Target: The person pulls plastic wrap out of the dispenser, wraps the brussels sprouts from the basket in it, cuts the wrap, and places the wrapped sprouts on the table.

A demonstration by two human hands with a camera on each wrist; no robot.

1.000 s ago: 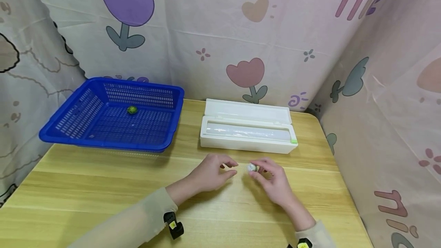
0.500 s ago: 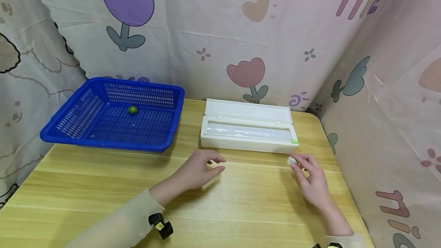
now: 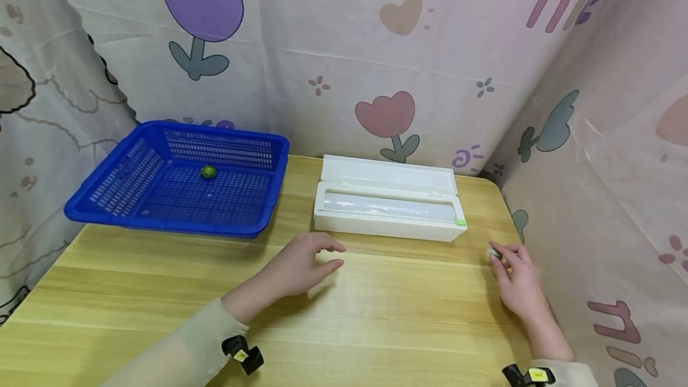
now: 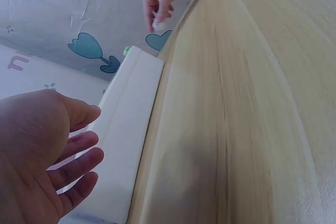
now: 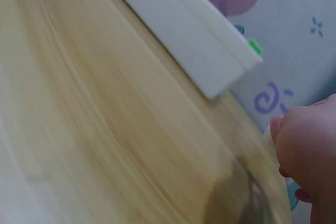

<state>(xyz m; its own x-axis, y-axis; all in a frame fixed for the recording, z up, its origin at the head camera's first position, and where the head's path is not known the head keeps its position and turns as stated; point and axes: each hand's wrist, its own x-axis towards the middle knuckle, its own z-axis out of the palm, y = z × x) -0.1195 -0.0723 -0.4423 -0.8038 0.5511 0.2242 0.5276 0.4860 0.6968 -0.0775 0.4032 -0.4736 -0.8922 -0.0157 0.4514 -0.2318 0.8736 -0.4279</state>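
At the table's right edge, my right hand (image 3: pixel 518 285) pinches a small whitish, greenish round thing (image 3: pixel 491 252) between thumb and fingertips. The right wrist view shows the back of that hand (image 5: pixel 310 148), hiding most of what it holds. Left of centre, my left hand (image 3: pixel 303 264) hovers over the wooden table with fingers loosely bent and nothing in them; the left wrist view shows the same hand (image 4: pixel 39 145) with spread fingers. Behind the hands stands a white cling film box (image 3: pixel 389 227) with its lid raised and a clear roll inside.
A blue perforated plastic basket (image 3: pixel 183 229) stands at the back left with a small green ball-shaped vegetable (image 3: pixel 208 171) in it. Printed curtains (image 3: pixel 301 28) hang close along the back and right edges of the wooden table (image 3: pixel 387 327).
My right hand has moved far to the right, carrying the small round thing away from the left hand. The left hand has drawn back slightly to the left. Basket and box stay put.
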